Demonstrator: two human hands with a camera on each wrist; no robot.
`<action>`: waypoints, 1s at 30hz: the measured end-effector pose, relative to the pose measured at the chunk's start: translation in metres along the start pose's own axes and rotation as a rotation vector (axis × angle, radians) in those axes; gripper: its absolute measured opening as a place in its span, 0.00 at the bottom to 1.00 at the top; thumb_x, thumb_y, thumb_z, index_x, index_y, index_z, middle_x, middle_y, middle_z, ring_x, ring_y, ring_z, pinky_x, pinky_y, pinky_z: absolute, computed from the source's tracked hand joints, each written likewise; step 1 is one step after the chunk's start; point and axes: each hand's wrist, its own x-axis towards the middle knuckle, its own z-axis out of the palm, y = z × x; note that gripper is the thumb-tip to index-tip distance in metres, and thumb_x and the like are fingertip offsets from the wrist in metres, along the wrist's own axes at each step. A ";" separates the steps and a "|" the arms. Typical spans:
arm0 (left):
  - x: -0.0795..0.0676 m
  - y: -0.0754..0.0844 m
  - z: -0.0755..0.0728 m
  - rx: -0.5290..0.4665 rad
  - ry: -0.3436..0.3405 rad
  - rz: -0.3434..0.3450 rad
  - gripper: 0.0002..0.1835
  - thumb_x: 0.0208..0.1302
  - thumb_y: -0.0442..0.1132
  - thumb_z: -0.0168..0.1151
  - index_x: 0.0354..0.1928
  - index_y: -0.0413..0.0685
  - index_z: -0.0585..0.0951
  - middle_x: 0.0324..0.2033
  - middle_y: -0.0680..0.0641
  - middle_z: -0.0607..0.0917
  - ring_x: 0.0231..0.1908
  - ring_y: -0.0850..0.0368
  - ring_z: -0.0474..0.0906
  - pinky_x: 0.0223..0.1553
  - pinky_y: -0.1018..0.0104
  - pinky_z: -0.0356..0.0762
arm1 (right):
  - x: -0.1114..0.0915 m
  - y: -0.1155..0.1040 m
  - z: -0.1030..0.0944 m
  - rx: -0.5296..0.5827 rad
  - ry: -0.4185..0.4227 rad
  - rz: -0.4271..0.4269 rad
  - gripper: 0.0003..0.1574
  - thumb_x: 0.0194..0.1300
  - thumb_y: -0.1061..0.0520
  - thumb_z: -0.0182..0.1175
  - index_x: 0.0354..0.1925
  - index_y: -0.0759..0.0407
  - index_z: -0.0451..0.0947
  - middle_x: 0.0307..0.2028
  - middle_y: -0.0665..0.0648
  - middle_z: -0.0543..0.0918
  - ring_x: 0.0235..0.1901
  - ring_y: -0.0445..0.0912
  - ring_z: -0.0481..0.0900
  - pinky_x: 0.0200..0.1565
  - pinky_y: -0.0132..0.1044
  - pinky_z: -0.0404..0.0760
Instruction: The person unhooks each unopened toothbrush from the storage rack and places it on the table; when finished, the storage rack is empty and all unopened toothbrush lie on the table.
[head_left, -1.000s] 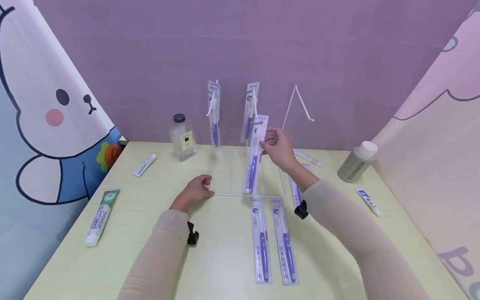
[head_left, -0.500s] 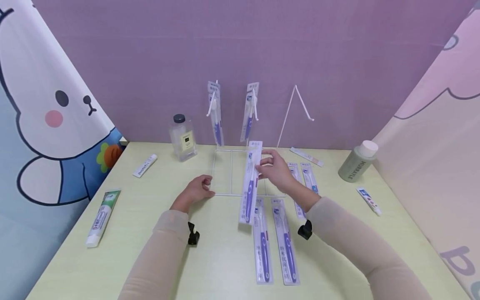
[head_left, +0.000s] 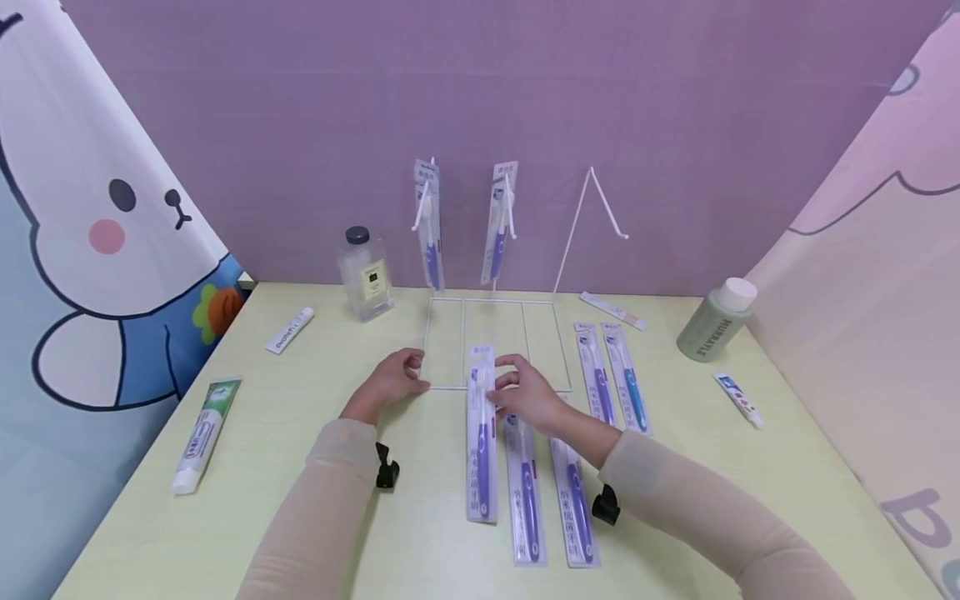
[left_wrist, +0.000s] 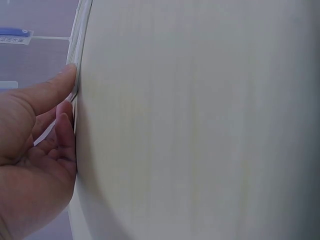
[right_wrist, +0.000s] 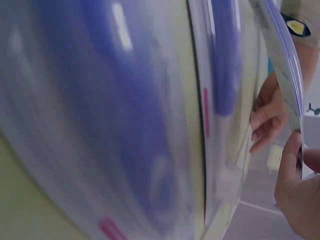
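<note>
My right hand (head_left: 531, 397) pinches a purple packaged toothbrush (head_left: 482, 467) by its side edge, thumb in front. The pack is held upright at the front of the white wire rack (head_left: 566, 354), left of two purple packaged toothbrushes, a nearer one (head_left: 528, 500) and another (head_left: 576, 508), lying on the table. In the right wrist view the held toothbrush pack (right_wrist: 285, 55) is seen nearly edge-on between thumb and fingers. My left hand (head_left: 392, 379) grips the rack's front left corner; in the left wrist view its thumb and curled fingers (left_wrist: 65, 132) meet the rack's wire.
Packaged toothbrushes hang on the left hook (head_left: 428, 242) and the middle hook (head_left: 497, 237); the right hook (head_left: 609, 208) is bare. A purple and a blue packaged toothbrush (head_left: 626, 383) lie right of the rack. Around stand a glass bottle (head_left: 367, 279), toothpaste tubes (head_left: 206, 433) and a green bottle (head_left: 714, 325).
My right hand has brought the toothbrush pack down from near the middle hook, toward me and slightly left. My left hand has stayed on the rack corner.
</note>
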 end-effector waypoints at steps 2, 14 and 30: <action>0.000 0.000 0.000 0.000 -0.001 0.005 0.32 0.52 0.32 0.66 0.60 0.40 0.66 0.46 0.44 0.71 0.44 0.50 0.70 0.47 0.59 0.69 | -0.003 0.003 0.003 -0.028 -0.012 0.017 0.34 0.54 0.73 0.58 0.58 0.65 0.58 0.35 0.64 0.73 0.24 0.52 0.77 0.31 0.46 0.80; 0.004 -0.003 0.002 0.018 0.011 -0.017 0.32 0.53 0.31 0.64 0.61 0.42 0.65 0.48 0.44 0.71 0.46 0.50 0.69 0.48 0.58 0.67 | -0.012 0.011 0.010 -0.257 -0.018 0.137 0.46 0.49 0.72 0.63 0.63 0.66 0.52 0.33 0.60 0.75 0.23 0.50 0.78 0.29 0.38 0.80; 0.007 -0.007 0.003 0.012 0.000 -0.031 0.32 0.53 0.31 0.64 0.61 0.42 0.65 0.48 0.45 0.70 0.45 0.51 0.69 0.48 0.59 0.68 | -0.018 0.010 0.019 -0.495 -0.090 0.221 0.47 0.51 0.68 0.63 0.64 0.69 0.50 0.26 0.56 0.77 0.20 0.49 0.79 0.29 0.37 0.78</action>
